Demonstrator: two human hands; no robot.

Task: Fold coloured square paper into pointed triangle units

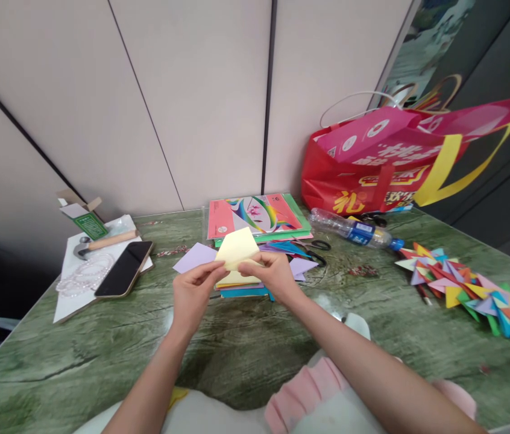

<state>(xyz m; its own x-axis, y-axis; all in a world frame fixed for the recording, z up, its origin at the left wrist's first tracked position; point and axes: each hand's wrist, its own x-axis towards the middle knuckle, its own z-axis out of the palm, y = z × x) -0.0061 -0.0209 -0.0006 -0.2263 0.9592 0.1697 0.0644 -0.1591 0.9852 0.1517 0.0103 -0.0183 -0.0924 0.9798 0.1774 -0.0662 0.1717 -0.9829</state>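
Observation:
A pale yellow sheet of folding paper [239, 246] is held up between my two hands, with its upper end coming to a slanted point. My left hand [194, 289] pinches its lower left edge, and my right hand [275, 274] grips the lower right edge with thumb and fingers closed. Below and behind it lies a stack of coloured paper [243, 292], blue and yellow at the edges. Lilac paper pieces [196, 258] stick out on both sides of the hands. Black-handled scissors [321, 245] rest just right of the stack, partly covered by paper.
Behind the stack lies a pink paper pack [257, 216]. A plastic bottle [357, 231], a red gift bag [363, 175] and folded multicoloured paper pieces [472, 289] are on the right. At left, a phone [123, 269], a hammer [105, 242], beads [84, 274] and a green box [87, 224] sit together.

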